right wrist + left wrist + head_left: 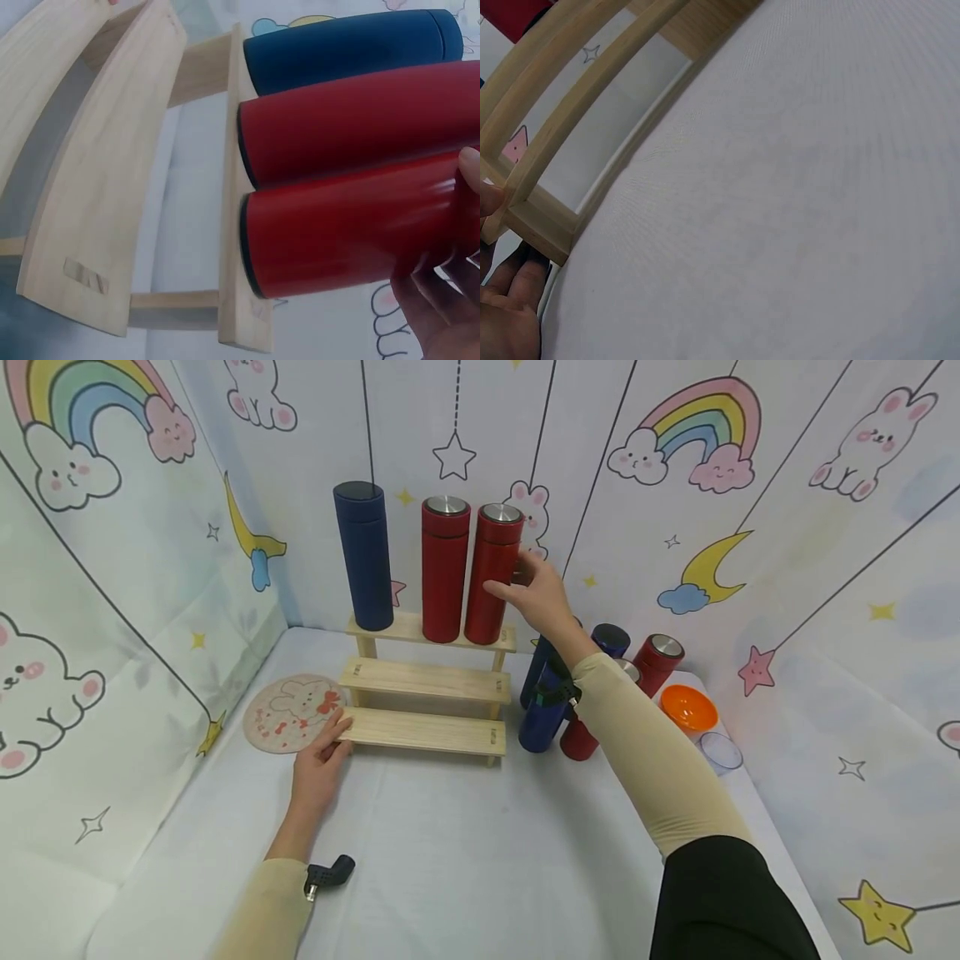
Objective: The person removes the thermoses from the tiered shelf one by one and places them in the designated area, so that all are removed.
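Observation:
A three-tier wooden shelf (423, 681) stands on the white-covered table. On its top tier, a blue thermos (363, 560) is at the left and a red thermos (446, 572) near the middle. My right hand (542, 597) grips another red thermos (491, 581) at the right end of that tier, thumb in front and fingers curled behind. In the right wrist view this thermos (337, 240) has its base at the top board. At the lowest tier's left end, my left hand (318, 772) pinches the board, thumb above and fingers (526, 281) underneath.
Several blue and red thermoses, including a blue one (542, 718), stand right of the shelf, partly hidden by my right arm. Beyond them are an orange bowl (688, 708) and a clear cup (722, 752). A round bunny-print mat (281, 718) lies left of the shelf.

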Motion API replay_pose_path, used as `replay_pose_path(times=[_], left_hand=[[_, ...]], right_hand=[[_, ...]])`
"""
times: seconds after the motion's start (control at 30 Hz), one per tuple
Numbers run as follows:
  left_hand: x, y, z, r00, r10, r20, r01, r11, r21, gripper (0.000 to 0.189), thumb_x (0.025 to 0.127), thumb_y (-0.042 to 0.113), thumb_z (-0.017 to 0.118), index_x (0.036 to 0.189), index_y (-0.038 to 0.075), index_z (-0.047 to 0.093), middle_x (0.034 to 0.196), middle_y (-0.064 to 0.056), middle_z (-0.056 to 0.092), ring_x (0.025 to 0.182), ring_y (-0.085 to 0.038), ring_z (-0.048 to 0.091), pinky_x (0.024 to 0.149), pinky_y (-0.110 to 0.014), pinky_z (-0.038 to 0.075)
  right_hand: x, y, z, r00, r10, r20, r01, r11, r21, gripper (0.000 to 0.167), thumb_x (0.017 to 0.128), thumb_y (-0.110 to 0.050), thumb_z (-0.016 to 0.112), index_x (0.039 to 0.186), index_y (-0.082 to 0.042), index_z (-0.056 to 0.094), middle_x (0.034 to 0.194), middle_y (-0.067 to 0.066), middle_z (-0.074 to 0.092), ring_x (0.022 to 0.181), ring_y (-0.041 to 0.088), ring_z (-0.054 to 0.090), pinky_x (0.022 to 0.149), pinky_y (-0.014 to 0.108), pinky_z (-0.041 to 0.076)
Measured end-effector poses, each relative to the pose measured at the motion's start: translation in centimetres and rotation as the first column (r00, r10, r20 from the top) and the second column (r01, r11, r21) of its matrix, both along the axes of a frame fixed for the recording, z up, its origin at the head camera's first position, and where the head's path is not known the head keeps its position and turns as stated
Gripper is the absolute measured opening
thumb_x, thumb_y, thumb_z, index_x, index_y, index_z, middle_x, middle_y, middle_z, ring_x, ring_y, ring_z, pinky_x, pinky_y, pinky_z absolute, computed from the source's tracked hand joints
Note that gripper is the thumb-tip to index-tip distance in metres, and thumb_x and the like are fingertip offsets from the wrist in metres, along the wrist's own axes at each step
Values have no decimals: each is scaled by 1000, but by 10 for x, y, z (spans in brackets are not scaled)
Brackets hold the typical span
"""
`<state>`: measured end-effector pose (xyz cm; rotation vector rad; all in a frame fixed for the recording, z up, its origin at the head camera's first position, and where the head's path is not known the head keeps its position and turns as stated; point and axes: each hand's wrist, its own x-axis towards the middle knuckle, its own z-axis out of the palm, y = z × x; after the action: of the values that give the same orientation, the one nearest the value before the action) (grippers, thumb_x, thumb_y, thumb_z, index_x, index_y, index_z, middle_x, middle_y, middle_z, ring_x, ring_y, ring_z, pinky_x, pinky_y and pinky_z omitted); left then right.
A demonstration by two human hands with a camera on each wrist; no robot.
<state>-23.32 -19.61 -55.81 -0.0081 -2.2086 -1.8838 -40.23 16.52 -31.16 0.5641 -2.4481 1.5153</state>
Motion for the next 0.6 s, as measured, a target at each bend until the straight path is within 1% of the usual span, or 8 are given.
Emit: replay_pose_path(times=[0.1,0.23,0.3,0.43,0.6], left_hand=[[-1,-1,1,1000,-3,-8,3,1000,7,41,108,2,66,150,3,65,170,-3,43,151,-29,47,102,-8,46],[-3,-2,2,1000,2,2,-2,1000,5,42,109,4,66,151,4,64,170,-2,43,150,-29,48,102,-8,47],[-3,-2,1,1000,4,11,-4,1000,4,43,109,4,66,151,4,63,170,-2,42,151,-29,47,102,-8,46],[-2,-1,3,1000,2,9,-2,1000,20,42,108,2,66,150,3,63,171,-4,42,151,-29,46,102,-7,46],[-2,-2,0,1000,4,10,-4,1000,10,42,108,2,66,150,4,64,170,-1,43,153,-25,44,103,-8,46]], right_hand=[[3,-1,1,1000,-21,-12,21,1000,11,64,96,-34,86,151,-12,62,138,3,70,126,19,66,105,39,58],[7,-2,2,998,-46,-34,47,999,21,64,95,-34,87,150,-12,62,138,3,71,124,18,67,105,37,57],[9,-3,2,997,-59,-45,60,998,22,64,95,-34,87,150,-12,62,138,3,71,123,18,67,105,35,57],[13,-5,-1,995,-74,-68,73,997,-5,64,94,-34,88,149,-11,63,137,4,71,121,18,69,104,34,58],[20,-4,1,992,-87,-90,84,995,-46,62,94,-33,88,146,-10,64,135,5,73,120,19,70,103,35,59]])
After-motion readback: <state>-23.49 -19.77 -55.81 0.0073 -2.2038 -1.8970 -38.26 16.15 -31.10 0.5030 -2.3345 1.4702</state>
